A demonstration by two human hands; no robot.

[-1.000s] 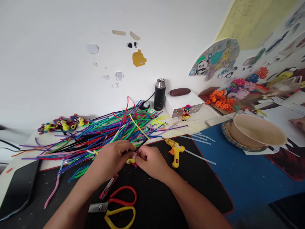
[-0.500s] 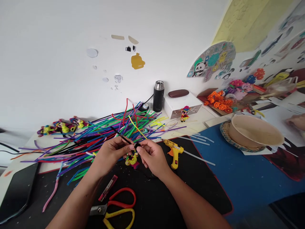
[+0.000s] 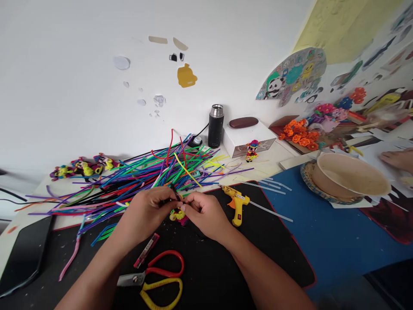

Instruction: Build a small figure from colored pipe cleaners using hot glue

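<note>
My left hand [image 3: 150, 213] and my right hand [image 3: 206, 214] meet over the black mat, fingertips pinched together around a black pipe cleaner [image 3: 175, 190]. Its short dark end sticks up between them. Just below the fingertips is a small yellow and magenta pipe-cleaner figure [image 3: 178, 215], partly hidden by the fingers. Behind the hands spreads a large pile of coloured pipe cleaners [image 3: 138, 176]. A yellow glue gun [image 3: 238, 206] lies right of my right hand. Scissors with red and yellow handles [image 3: 145, 280] rest nearer to me, beside a small pink packet [image 3: 146, 251].
A black flask [image 3: 215, 127] and a white box [image 3: 245, 140] stand by the wall, with a finished figure [image 3: 252, 150] in front. Several figures lie at left near a phone [image 3: 24, 254]. A beige bowl [image 3: 351, 176] and another person's hand [image 3: 398, 159] are at right.
The black pipe cleaner's long end, which pointed up and left, now shows only as a short piece between my fingers. My left fingers are curled closer around it. The camera view has shifted slightly.
</note>
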